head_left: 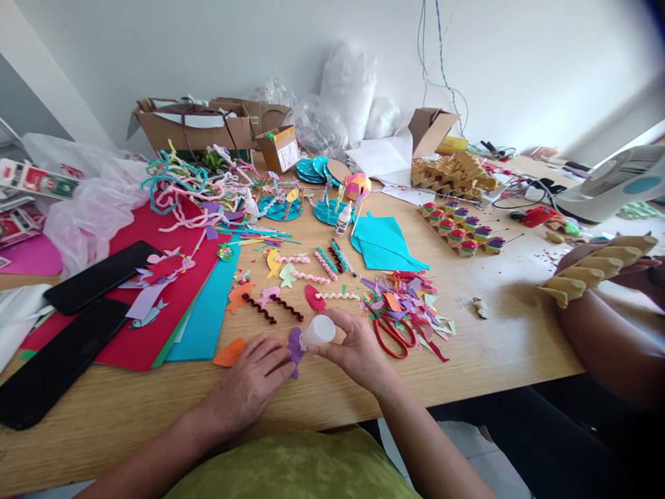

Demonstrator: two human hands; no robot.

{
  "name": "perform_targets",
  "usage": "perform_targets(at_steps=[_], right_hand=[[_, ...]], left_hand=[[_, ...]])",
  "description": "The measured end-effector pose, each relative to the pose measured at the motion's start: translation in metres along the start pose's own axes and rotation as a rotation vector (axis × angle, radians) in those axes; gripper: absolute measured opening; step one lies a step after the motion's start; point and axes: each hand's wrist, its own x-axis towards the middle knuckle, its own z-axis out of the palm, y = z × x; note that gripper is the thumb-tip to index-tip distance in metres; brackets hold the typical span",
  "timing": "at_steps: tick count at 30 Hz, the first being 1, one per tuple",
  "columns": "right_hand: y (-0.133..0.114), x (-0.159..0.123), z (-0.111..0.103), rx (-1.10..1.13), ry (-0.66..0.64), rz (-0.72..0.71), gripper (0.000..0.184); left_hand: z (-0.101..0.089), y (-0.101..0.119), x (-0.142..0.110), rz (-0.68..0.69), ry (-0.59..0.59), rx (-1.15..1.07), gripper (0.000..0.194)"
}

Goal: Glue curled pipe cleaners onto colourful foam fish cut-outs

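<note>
My right hand (358, 350) is closed round a small white glue bottle (318, 330), tipped toward the left with its nozzle at a purple foam fish (295, 346). My left hand (249, 381) rests on the wooden table (493, 353) with its fingers pressed on that purple fish, holding it down. An orange foam piece (229, 353) lies just left of the left hand. Red-handled scissors (393, 337) lie right beside the right hand.
Foam fish, twisted pipe-cleaner pieces and a heap of coloured scraps (410, 298) lie beyond the hands. Red and blue sheets (171, 305) and two black phones (98, 277) are at the left. Another person's arm (607, 339) with a yellow cardboard piece (592, 267) is at the right.
</note>
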Motion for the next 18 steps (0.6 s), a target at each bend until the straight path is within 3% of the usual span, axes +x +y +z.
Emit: perform_targets(at_steps=[18], right_hand=[[-0.0020, -0.0001, 0.0013, 0.015, -0.025, 0.023, 0.025]], left_hand=[[-0.0004, 0.0018, 0.0006, -0.048, -0.015, -0.068, 0.029]])
